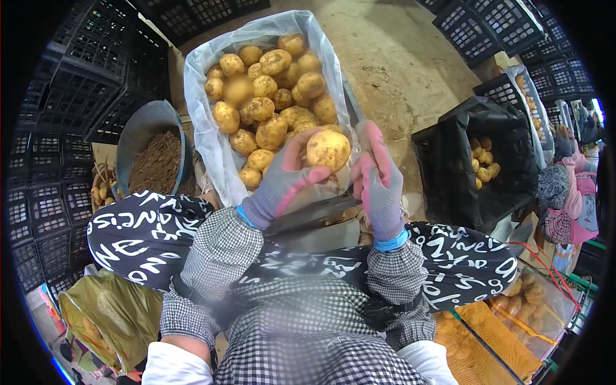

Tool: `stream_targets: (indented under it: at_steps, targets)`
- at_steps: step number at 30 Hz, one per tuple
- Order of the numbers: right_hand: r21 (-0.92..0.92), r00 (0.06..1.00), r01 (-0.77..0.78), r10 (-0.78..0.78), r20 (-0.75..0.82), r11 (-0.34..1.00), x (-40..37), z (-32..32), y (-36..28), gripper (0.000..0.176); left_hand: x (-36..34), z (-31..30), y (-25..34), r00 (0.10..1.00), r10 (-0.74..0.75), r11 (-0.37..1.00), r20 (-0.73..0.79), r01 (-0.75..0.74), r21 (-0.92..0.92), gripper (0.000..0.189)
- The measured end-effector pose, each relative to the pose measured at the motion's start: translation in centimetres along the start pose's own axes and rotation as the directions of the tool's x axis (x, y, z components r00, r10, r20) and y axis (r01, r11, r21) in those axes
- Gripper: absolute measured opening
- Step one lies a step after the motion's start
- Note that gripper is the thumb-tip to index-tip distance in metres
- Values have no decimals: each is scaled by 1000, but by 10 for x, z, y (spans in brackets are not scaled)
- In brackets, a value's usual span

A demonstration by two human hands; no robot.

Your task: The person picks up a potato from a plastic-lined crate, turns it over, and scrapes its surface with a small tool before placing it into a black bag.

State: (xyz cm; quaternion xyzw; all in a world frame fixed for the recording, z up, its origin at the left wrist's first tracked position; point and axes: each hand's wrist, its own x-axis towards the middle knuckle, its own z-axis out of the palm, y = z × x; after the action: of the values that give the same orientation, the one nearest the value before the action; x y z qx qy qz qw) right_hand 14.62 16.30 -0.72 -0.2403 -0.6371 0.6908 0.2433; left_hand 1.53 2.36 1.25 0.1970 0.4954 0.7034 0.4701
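My left hand [277, 186], in a grey and pink glove, is closed around a round yellow potato [328, 151] with brown dirt specks. It holds the potato above the near right corner of a crate [199, 122] lined with whitish plastic film. Inside that crate lies a heap of soil-marked potatoes [273, 131]. Just right of the held potato, my right hand [381, 186] wears a matching glove. Its fingers point upward, loosely bent and close together, and I see nothing held in them.
Left of the crate stands a bucket [135, 128] with brown soil. To the right, a black-lined crate [462, 128] holds several potatoes. Stacked black crates [83, 77] line the left side. A person in pink [577, 186] is at the far right. Orange mesh sacks [478, 346] lie at lower right.
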Motion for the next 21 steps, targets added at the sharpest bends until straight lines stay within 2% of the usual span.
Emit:
stream_targets:
  at_steps: [1, 2, 4, 6, 10, 12, 15, 16, 19, 21]
  targets:
    - [39, 998, -60, 60, 3, 997, 1, 1, -3, 56, 2, 0, -3, 996, 86, 995, 1, -86, 41, 79]
    - [78, 993, -120, 119, 6, 990, 1, 2, -6, 57, 2, 0, -5, 997, 80, 996, 4, -80, 31, 80]
    - [178, 952, -292, 269, 144, 940, 0, 5, -20, 54, -1, 3, -1, 998, 63, 998, 11, -64, 13, 81]
    - [195, 949, -297, 267, 166, 935, -2, 15, -16, 55, -5, 6, 4, 999, 30, 998, -20, -28, 57, 75]
    - [340, 940, -283, 189, 285, 897, -3, 18, -5, 63, -3, -5, -7, 987, 160, 965, -4, -155, 209, 62]
    - [343, 952, -253, 168, 257, 905, -1, 15, 1, 60, -2, -13, 3, 992, 125, 957, -13, -117, 267, 61]
    - [356, 960, -227, 147, 239, 906, -1, 17, -4, 59, 0, -19, 11, 990, 134, 950, 54, -144, 278, 60]
    - [363, 961, -221, 138, 240, 905, 0, 19, -6, 58, 0, -18, 11, 991, 121, 967, 64, -132, 219, 61]
    - [171, 969, -126, 85, 232, 977, 1, 15, -5, 62, -5, -2, 7, 998, 19, 998, 61, -14, -68, 67]
    - [-178, 990, 24, 1, 140, 984, 2, 7, -1, 59, -5, -2, 13, 999, -31, 998, 9, 31, -61, 72]
